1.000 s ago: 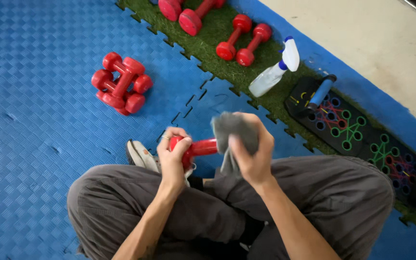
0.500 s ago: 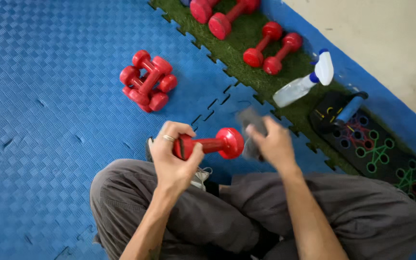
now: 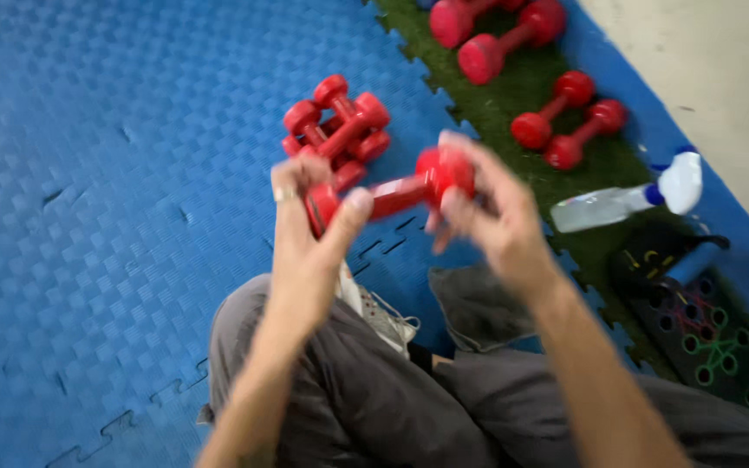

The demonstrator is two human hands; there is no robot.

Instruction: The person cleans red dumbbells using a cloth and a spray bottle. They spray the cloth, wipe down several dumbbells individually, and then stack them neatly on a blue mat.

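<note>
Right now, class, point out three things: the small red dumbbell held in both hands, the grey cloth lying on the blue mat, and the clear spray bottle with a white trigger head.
Red dumbbell (image 3: 396, 195), head view: on its handle.
Grey cloth (image 3: 477, 305), head view: its middle.
Spray bottle (image 3: 595, 209), head view: its clear body.

Blue foam mat (image 3: 114, 217) carries stacked red dumbbells (image 3: 335, 130), grey cloth (image 3: 477, 303).
</note>
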